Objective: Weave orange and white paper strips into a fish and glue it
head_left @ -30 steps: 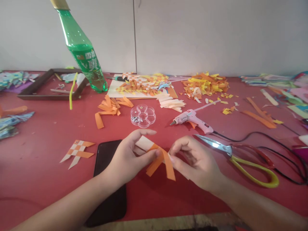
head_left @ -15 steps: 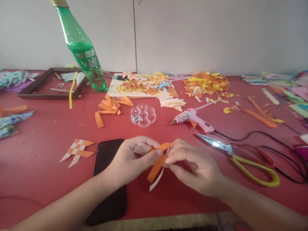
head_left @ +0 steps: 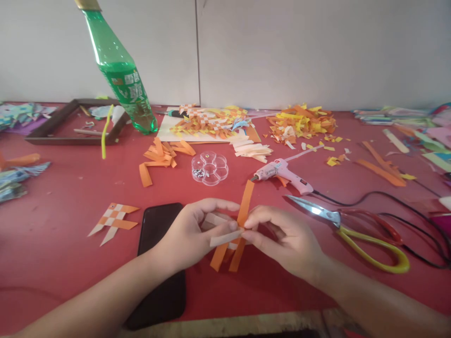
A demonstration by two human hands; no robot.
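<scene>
Between my two hands, above the red table, is a small weave of orange and cream paper strips (head_left: pixel 245 206). My left hand (head_left: pixel 197 230) pinches it from the left, thumb in front, with a cream strip end showing between thumb and forefinger. The fingertips of my right hand (head_left: pixel 282 237) close on its right side. One orange strip points up, two orange ends hang down, and a cream strip crosses to the left. My fingers hide much of the weave's centre. A woven orange-and-cream paper fish (head_left: pixel 114 218) lies to the left, beside a black phone (head_left: pixel 160 291) partly under my left forearm.
A pink glue gun (head_left: pixel 282 173) and open-handled scissors (head_left: pixel 338 220) lie on the right, with black cords. Further back are a clear flower-shaped bead box (head_left: pixel 210 169), orange strips (head_left: pixel 160 155), cream strips (head_left: pixel 252 149), a green bottle (head_left: pixel 123 80) and a dark frame (head_left: pixel 70 141).
An orange strip that was bent over between my fingers now stands upward. The cream strip that hung down now lies across to the left, and two orange ends show below.
</scene>
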